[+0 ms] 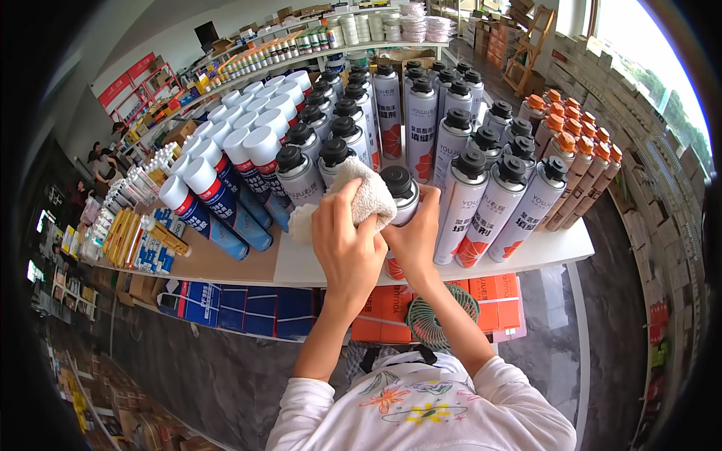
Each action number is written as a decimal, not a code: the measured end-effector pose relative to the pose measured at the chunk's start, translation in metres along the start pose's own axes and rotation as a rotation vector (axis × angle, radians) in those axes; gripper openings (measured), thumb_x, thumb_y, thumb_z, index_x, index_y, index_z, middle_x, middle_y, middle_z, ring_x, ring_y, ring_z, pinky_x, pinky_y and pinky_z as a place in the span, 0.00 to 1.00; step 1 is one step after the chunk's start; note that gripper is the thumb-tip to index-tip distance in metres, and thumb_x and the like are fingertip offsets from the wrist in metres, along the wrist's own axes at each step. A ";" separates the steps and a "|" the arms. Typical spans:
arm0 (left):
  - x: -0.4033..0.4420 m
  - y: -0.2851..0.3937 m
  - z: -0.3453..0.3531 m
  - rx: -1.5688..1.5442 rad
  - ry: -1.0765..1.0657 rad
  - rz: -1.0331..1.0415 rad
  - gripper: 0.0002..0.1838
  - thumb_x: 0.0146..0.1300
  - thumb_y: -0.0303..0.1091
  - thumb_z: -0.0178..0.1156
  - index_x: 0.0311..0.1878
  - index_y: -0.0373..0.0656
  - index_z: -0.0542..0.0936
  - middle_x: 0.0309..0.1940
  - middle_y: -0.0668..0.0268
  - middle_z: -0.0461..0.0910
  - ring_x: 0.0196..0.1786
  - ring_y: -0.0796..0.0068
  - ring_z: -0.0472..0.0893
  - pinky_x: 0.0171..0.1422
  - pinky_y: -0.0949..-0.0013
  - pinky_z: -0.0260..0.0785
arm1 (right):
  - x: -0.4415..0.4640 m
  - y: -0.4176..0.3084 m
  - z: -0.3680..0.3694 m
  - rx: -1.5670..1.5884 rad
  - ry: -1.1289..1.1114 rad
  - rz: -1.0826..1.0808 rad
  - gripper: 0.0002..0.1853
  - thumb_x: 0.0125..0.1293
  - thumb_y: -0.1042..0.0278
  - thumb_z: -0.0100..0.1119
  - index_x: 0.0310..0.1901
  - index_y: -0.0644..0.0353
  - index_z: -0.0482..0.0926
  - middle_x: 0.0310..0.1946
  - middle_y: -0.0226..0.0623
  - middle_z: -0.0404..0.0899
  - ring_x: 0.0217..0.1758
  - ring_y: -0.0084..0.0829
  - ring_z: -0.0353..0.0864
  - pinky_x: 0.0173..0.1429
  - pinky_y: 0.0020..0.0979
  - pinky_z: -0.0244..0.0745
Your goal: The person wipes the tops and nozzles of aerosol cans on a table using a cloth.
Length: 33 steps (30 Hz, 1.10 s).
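Shelves of tubs and boxes curve behind a white bench [560, 242] crowded with spray cans [265, 144] on the left and orange-capped cans [564, 143] on the right. At its near edge, the left hand [417, 237] has its fingers clamped around a black-capped can [399, 194]; the right hand's [347, 244] fingers are closed on a pale cloth [368, 194] beside it.

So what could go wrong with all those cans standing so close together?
The left hand could bump the can it holds into the grey cans beside it, and they might topple. Some stand near the front edge of the white table, so one could drop off. The cloth in the right hand might also catch a black cap.
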State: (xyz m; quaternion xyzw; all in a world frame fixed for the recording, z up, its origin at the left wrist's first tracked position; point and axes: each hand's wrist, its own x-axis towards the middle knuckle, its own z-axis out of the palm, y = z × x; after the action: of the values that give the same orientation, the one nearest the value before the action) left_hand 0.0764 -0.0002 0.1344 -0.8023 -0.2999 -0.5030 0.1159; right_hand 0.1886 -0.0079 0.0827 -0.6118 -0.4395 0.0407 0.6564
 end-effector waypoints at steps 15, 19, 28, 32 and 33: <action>0.020 -0.031 0.000 -0.233 0.028 -0.100 0.13 0.42 0.14 0.62 0.35 0.32 0.85 0.50 0.62 0.81 0.46 0.59 0.82 0.47 0.60 0.75 | 0.002 -0.007 0.011 0.011 0.060 -0.046 0.38 0.44 0.64 0.83 0.51 0.69 0.65 0.46 0.48 0.68 0.52 0.49 0.71 0.56 0.45 0.69; 0.020 -0.040 -0.001 -0.586 -0.071 -0.302 0.09 0.54 0.18 0.62 0.40 0.27 0.83 0.48 0.58 0.81 0.48 0.60 0.84 0.52 0.66 0.74 | 0.003 -0.001 0.010 -0.016 0.060 -0.082 0.38 0.45 0.64 0.82 0.51 0.69 0.66 0.46 0.48 0.68 0.52 0.49 0.71 0.55 0.45 0.69; 0.014 -0.020 0.001 -0.216 0.032 -0.053 0.12 0.48 0.27 0.73 0.35 0.32 0.85 0.53 0.56 0.80 0.47 0.54 0.83 0.48 0.56 0.77 | 0.002 0.003 0.012 -0.001 0.070 -0.088 0.38 0.44 0.64 0.83 0.50 0.69 0.66 0.45 0.49 0.68 0.52 0.50 0.71 0.55 0.46 0.68; 0.008 -0.019 0.001 -0.040 0.048 0.154 0.10 0.39 0.20 0.73 0.28 0.32 0.82 0.52 0.59 0.81 0.46 0.56 0.82 0.46 0.59 0.77 | 0.002 0.003 0.013 -0.035 0.093 -0.117 0.38 0.43 0.65 0.83 0.50 0.69 0.65 0.45 0.50 0.67 0.52 0.52 0.70 0.55 0.47 0.68; 0.007 -0.022 0.001 -0.032 0.031 0.219 0.10 0.39 0.22 0.73 0.28 0.34 0.83 0.52 0.60 0.81 0.47 0.57 0.81 0.48 0.57 0.74 | 0.002 0.004 0.013 -0.036 0.093 -0.113 0.38 0.43 0.65 0.83 0.50 0.69 0.65 0.45 0.50 0.67 0.52 0.52 0.70 0.55 0.47 0.68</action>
State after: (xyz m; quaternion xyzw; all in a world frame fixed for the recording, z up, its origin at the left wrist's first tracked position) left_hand 0.0660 0.0196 0.1374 -0.8240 -0.2007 -0.5045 0.1621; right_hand 0.1835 0.0038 0.0784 -0.5990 -0.4429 -0.0329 0.6663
